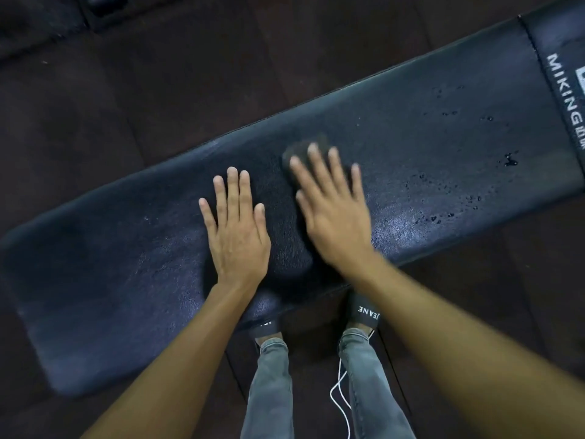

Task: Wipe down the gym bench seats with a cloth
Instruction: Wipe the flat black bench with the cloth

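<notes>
A dark cloth [304, 150] is pressed flat against the black padded gym bench [126, 264] beneath the straight, spread fingers of the right hand [332, 210], near the middle of the pad. The hand is not curled round the cloth, and both are slightly blurred. The left hand [235, 229] is laid just beside it, palm down with fingers extended on the bare vinyl, holding nothing. Beads of liquid [509, 161] are scattered over the pad's right-hand stretch, toward the white lettering [566, 99] at the bench's end. That section is judged not yet wiped. The cloth appears small, soft and light, likely to bunch or slide out from under the fingertips on the wet, slick surface. It is best held by broad downward pressure from the whole palm, or gathered at its edge where a firmer hold is wanted. The pad looks cushioned and is expected to give slightly under weight. Sandalled feet [364, 310] and a white cord [340, 391] are seen below on the dark floor [158, 90].
</notes>
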